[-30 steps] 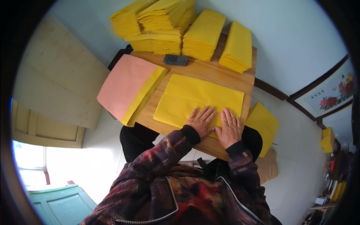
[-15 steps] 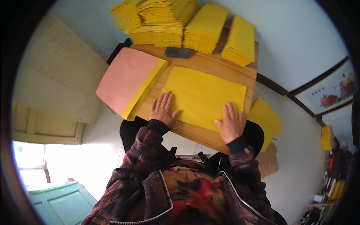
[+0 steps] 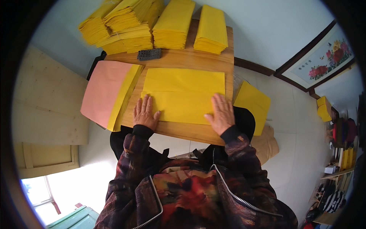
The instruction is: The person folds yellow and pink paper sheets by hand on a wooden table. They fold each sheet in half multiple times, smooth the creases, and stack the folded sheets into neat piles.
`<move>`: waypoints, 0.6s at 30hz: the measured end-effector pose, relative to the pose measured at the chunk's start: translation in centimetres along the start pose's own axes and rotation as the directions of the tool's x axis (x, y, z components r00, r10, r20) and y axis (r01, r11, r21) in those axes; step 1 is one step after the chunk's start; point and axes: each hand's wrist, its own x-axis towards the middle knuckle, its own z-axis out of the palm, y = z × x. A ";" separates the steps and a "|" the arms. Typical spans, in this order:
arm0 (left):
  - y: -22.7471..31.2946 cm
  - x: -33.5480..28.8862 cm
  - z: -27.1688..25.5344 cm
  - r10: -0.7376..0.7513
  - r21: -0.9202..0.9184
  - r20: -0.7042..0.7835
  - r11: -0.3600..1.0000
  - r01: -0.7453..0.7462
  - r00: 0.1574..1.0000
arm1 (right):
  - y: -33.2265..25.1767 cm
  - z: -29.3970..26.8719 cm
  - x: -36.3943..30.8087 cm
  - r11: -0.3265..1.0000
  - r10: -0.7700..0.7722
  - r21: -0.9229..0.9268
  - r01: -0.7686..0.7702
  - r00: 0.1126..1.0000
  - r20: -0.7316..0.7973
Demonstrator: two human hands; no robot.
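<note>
A yellow paper sheet (image 3: 183, 105) lies flat on the wooden table (image 3: 183, 130) in front of me, a straight edge or fold line running across it from side to side. My left hand (image 3: 146, 112) rests palm down at its near left corner, fingers stretched out, partly on the wood. At the near right corner my right hand (image 3: 221, 114) lies flat too, its fingers extended over the paper. Neither hand grasps anything. Left of the sheet is a stack of paper, pink (image 3: 103, 89) on top with a yellow border along its right side.
Folded yellow paper bundles (image 3: 173, 23) line the table's back, one (image 3: 211, 30) at the right. A dark grey block (image 3: 149, 54) sits before them. Right of the table are a yellow sheet (image 3: 253, 105) and brown paper (image 3: 265, 143). A framed flower picture (image 3: 320, 57) stands against the wall.
The whole view has turned and shifted, so the table and bundles appear farther left and straighter. Both hands stay flat on the sheet's near corners; the line across the sheet shows more clearly.
</note>
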 end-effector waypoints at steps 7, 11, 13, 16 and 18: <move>1.3 -2.5 -3.4 0.011 0.025 0.127 1.000 -0.015 0.992 | -1.7 -5.0 -5.0 0.973 -0.005 0.222 0.069 0.961 -0.278; 1.6 -4.5 -4.8 0.076 -0.104 0.120 0.993 -0.063 0.990 | -5.6 -4.4 -6.1 0.916 -0.240 0.273 0.294 0.947 -0.215; 1.4 -5.3 -4.9 0.102 -0.229 0.126 0.971 -0.071 0.987 | -6.5 -3.6 -5.9 0.927 -0.265 0.228 0.298 0.950 -0.164; 0.9 -6.5 -4.6 0.148 -0.160 -0.025 0.976 -0.150 0.989 | -6.3 -2.4 -5.1 0.940 -0.267 0.190 0.283 0.958 -0.106; 0.5 -6.9 -4.2 0.164 -0.096 -0.110 0.980 -0.174 0.980 | -5.7 -1.7 -4.4 0.940 -0.267 0.191 0.284 0.957 -0.111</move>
